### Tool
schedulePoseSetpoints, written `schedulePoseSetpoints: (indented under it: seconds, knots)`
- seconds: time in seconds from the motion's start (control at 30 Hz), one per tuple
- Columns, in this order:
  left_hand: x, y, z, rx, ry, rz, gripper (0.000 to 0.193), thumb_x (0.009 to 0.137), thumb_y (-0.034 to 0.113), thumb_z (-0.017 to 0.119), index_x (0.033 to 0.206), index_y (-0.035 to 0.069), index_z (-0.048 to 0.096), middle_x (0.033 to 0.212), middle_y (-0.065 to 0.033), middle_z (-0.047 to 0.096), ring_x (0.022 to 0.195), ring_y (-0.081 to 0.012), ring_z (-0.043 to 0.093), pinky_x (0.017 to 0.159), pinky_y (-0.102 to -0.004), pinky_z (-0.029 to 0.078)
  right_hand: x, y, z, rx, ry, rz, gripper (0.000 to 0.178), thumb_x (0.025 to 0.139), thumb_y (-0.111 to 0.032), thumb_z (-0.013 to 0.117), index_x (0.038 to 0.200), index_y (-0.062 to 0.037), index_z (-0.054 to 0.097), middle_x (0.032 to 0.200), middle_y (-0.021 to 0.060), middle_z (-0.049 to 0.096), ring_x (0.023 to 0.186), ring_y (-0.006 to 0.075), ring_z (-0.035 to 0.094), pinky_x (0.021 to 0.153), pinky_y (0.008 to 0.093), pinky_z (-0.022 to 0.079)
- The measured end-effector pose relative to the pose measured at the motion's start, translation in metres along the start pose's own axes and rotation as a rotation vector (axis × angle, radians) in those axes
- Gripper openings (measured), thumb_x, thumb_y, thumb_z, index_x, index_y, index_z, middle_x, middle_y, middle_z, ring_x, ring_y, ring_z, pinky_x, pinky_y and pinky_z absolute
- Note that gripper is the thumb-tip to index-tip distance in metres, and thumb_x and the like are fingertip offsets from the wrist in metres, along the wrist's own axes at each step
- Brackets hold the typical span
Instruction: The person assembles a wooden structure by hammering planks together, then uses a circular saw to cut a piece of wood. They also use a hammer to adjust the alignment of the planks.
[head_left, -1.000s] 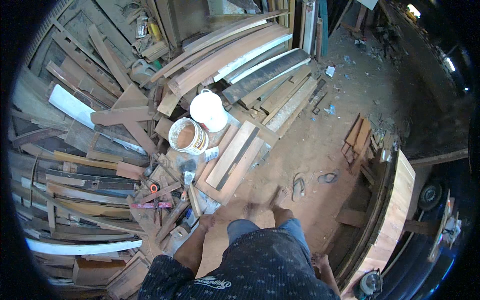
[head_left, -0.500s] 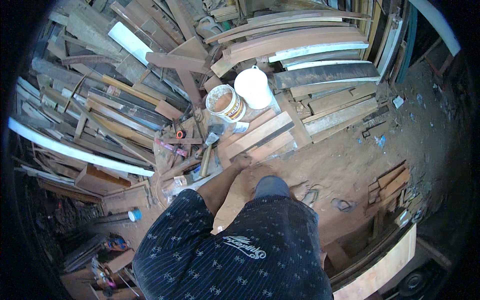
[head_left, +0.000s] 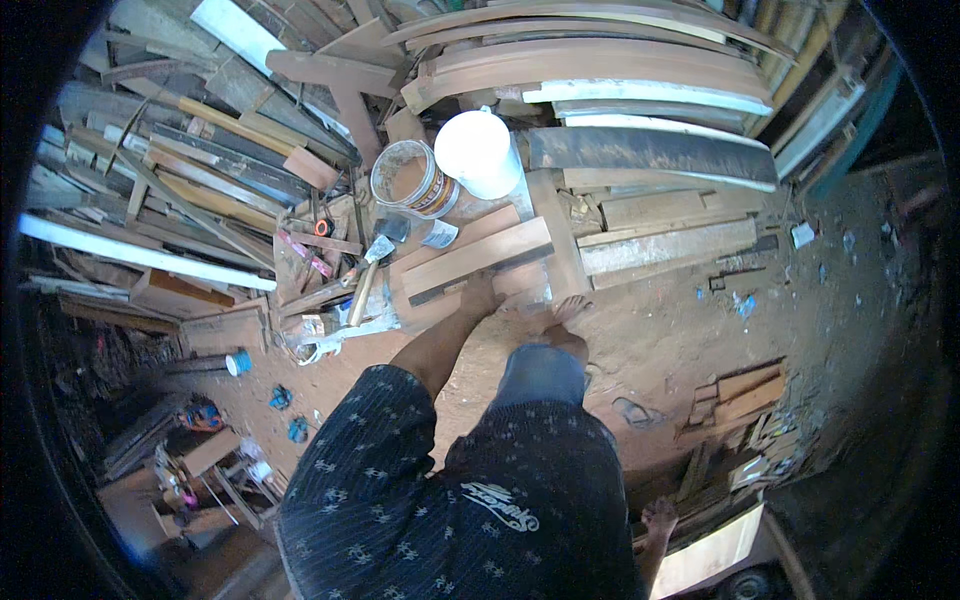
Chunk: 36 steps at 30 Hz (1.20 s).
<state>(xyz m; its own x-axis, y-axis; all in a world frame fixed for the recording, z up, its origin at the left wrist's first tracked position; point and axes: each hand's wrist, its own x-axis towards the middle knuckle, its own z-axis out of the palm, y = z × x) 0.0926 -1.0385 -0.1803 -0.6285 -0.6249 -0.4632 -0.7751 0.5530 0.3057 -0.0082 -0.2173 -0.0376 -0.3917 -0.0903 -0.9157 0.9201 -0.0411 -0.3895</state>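
Ahead of me a pale wooden plank (head_left: 490, 258) with a dark near edge lies across other boards on a low work surface. My left hand (head_left: 481, 294) reaches to its near side, fingers seemingly closed over that edge; the fingertips are hard to see. My right hand (head_left: 658, 517) hangs low at my right side, close to a pale curved board (head_left: 710, 555). Its fingers are small and blurred, and no held thing shows. A hammer-like tool with a wooden handle (head_left: 362, 292) and a paint scraper (head_left: 378, 248) lie left of the plank.
Behind the plank stand an open bucket (head_left: 437, 193) with brown contents and a white bucket (head_left: 476, 155). Stacked timber (head_left: 650, 70) borders the far side and left. My bare foot (head_left: 570, 308) is beside the work surface; a sandal (head_left: 635, 411) lies on the dirt floor.
My left hand has moved from the boards' left end rightward along the near edge. My right hand and a bare foot have come into view. The whole view has shifted a little.
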Motion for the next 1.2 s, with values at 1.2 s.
schedulePoseSetpoints:
  seconds: [1.2]
  knots:
    - [-0.05, -0.388, -0.196, -0.196, 0.349, -0.668, 0.045, 0.087, 0.042, 0.067, 0.109, 0.003, 0.066, 0.098, -0.0241, 0.07, 0.091, -0.0367, 0.069, 0.081, -0.0439, 0.055, -0.13, 0.183, 0.161, -0.459, 0.461, 0.169, 0.028, 0.097, -0.025, 0.059, 0.119, -0.0075, 0.055, 0.089, 0.0119, 0.063, 0.066, 0.0258, 0.063, 0.056, 0.0364, 0.05]
